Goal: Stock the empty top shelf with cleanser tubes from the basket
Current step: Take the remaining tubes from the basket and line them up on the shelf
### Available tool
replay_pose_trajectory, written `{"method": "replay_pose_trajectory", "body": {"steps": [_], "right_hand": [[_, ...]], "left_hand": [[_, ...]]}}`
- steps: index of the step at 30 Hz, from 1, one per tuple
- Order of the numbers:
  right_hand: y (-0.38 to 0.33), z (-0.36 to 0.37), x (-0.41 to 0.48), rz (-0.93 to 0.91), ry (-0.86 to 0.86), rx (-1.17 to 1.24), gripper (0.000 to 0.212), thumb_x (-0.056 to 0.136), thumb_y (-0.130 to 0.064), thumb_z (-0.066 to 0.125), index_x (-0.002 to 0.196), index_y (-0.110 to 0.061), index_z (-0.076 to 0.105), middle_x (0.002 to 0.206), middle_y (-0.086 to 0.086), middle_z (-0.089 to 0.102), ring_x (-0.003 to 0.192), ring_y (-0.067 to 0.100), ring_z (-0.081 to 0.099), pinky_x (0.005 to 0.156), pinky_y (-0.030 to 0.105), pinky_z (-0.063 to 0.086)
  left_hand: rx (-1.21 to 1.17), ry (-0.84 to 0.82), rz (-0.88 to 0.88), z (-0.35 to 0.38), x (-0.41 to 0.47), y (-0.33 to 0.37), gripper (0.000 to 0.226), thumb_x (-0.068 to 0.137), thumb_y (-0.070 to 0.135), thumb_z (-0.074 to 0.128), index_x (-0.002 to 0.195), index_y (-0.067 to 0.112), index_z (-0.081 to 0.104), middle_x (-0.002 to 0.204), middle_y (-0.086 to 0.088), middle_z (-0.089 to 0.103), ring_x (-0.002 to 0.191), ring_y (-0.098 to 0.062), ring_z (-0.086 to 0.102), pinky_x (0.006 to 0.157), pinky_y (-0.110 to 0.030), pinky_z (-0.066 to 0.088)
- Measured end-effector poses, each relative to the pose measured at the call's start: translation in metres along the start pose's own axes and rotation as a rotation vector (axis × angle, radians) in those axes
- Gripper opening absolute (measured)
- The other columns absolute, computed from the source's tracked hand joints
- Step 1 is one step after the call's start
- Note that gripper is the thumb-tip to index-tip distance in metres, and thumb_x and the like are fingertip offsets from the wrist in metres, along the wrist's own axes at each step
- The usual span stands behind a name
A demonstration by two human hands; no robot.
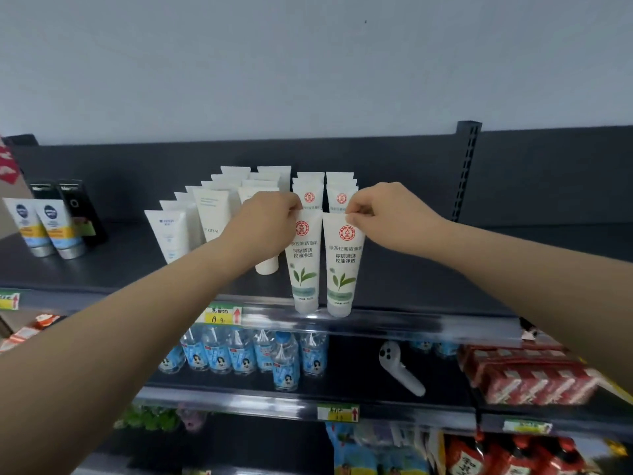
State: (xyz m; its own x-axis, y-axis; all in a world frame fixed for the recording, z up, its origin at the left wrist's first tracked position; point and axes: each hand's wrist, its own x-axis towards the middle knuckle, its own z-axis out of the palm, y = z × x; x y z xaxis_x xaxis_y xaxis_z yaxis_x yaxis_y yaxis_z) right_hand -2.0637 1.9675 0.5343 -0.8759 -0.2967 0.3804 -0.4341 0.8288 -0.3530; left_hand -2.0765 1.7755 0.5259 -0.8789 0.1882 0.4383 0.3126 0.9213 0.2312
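Two white cleanser tubes with a red seal and green leaf stand cap-down at the front edge of the dark top shelf point(428, 289). My left hand point(270, 221) pinches the top seam of the left tube point(303, 269). My right hand point(383, 214) pinches the top seam of the right tube point(342, 272). Behind them stand two rows of the same tubes point(325, 193). The basket is out of view.
Plain white tubes point(212, 214) stand in rows left of my hands, and blue-labelled tubes point(51, 228) with black boxes sit at far left. Water bottles point(239, 354), a white handheld device point(400, 368) and red packs point(524, 375) fill the shelf below.
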Motion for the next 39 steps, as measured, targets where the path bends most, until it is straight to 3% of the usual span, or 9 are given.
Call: {"method": "replay_pose_trajectory", "body": {"steps": [8, 14, 27, 29, 33, 37, 39], "right_hand": [[0.013, 0.004, 0.048, 0.057, 0.025, -0.018, 0.016, 0.092, -0.020, 0.054, 0.091, -0.018, 0.069, 0.086, -0.008, 0.064, 0.078, 0.009, 0.062, 0.070, 0.023, 0.046], [0.026, 0.010, 0.070, 0.086, 0.027, -0.059, 0.016, 0.093, -0.019, 0.053, 0.095, -0.016, 0.069, 0.086, -0.009, 0.060, 0.078, 0.007, 0.057, 0.067, 0.019, 0.040], [0.043, 0.028, 0.089, 0.133, 0.005, -0.084, 0.019, 0.094, -0.020, 0.054, 0.101, -0.014, 0.070, 0.093, -0.005, 0.061, 0.085, 0.012, 0.059, 0.073, 0.022, 0.042], [0.045, 0.030, 0.090, 0.135, 0.003, -0.082, 0.019, 0.094, -0.020, 0.054, 0.101, -0.014, 0.070, 0.092, -0.007, 0.061, 0.084, 0.010, 0.058, 0.069, 0.020, 0.041], [0.048, 0.033, 0.091, 0.124, 0.002, -0.078, 0.019, 0.094, -0.019, 0.054, 0.101, -0.014, 0.070, 0.091, -0.009, 0.060, 0.081, 0.007, 0.056, 0.061, 0.010, 0.038], [0.050, 0.035, 0.092, 0.122, -0.005, -0.076, 0.017, 0.094, -0.020, 0.054, 0.100, -0.015, 0.070, 0.092, -0.007, 0.062, 0.083, 0.009, 0.058, 0.066, 0.018, 0.040], [0.050, 0.034, 0.092, 0.125, -0.008, -0.073, 0.017, 0.093, -0.020, 0.054, 0.098, -0.015, 0.070, 0.090, -0.008, 0.061, 0.083, 0.010, 0.058, 0.070, 0.020, 0.040]], "left_hand": [[-0.003, -0.025, 0.062, 0.009, 0.052, -0.015, 0.024, 0.092, 0.010, 0.042, 0.099, 0.014, 0.065, 0.101, -0.005, 0.067, 0.089, -0.023, 0.058, 0.072, -0.029, 0.044], [0.023, -0.023, 0.117, 0.020, 0.080, -0.021, 0.027, 0.091, 0.009, 0.043, 0.107, 0.012, 0.065, 0.107, -0.004, 0.066, 0.099, -0.025, 0.058, 0.076, -0.027, 0.039], [0.102, -0.117, 0.117, 0.043, 0.103, -0.026, 0.026, 0.093, 0.013, 0.044, 0.112, 0.009, 0.062, 0.107, -0.010, 0.064, 0.096, -0.026, 0.056, 0.069, -0.028, 0.037], [0.102, -0.123, 0.121, 0.044, 0.103, -0.025, 0.026, 0.095, 0.013, 0.044, 0.114, 0.008, 0.061, 0.108, -0.010, 0.063, 0.089, -0.022, 0.054, 0.069, -0.027, 0.036], [0.113, -0.120, 0.125, 0.048, 0.104, -0.026, 0.027, 0.095, 0.012, 0.043, 0.116, 0.008, 0.060, 0.110, -0.010, 0.063, 0.100, -0.024, 0.054, 0.070, -0.027, 0.035], [0.110, -0.132, 0.118, 0.049, 0.103, -0.028, 0.027, 0.094, 0.011, 0.043, 0.115, 0.008, 0.060, 0.106, -0.010, 0.064, 0.089, -0.024, 0.054, 0.069, -0.028, 0.037], [0.113, -0.137, 0.119, 0.048, 0.102, -0.028, 0.028, 0.095, 0.012, 0.043, 0.118, 0.008, 0.059, 0.108, -0.011, 0.064, 0.093, -0.026, 0.056, 0.071, -0.028, 0.037]]}}
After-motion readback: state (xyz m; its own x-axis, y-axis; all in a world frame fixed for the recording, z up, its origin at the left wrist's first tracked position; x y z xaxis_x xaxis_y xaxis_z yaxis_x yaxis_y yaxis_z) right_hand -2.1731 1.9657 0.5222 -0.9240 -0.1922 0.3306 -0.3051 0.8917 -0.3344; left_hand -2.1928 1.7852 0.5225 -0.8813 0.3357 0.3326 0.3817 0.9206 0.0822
